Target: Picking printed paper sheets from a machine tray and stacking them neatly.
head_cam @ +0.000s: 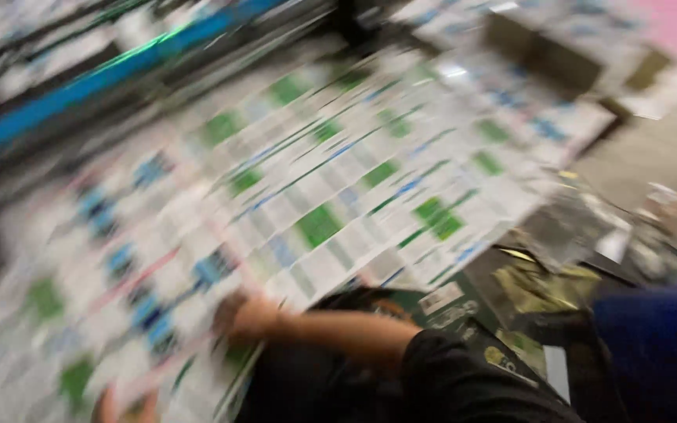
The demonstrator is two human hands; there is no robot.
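Blurrily: right hand [251,316] fingers grip printed sheet [331,180] edge.

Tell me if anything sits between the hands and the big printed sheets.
Nothing visible does. The right hand already rests on the near edge of the printed sheets, and the left hand touches them at the bottom edge, though blur hides the grip.

Printed sheets [338,180] across the whole surface

The printed sheets [315,196] fanning away from the grip are white, chequered with green, blue and grey blocks and thin pink lines. Far beyond runs a bright blue bar [80,90] edged green. The sleeve [464,384] nearest is black.
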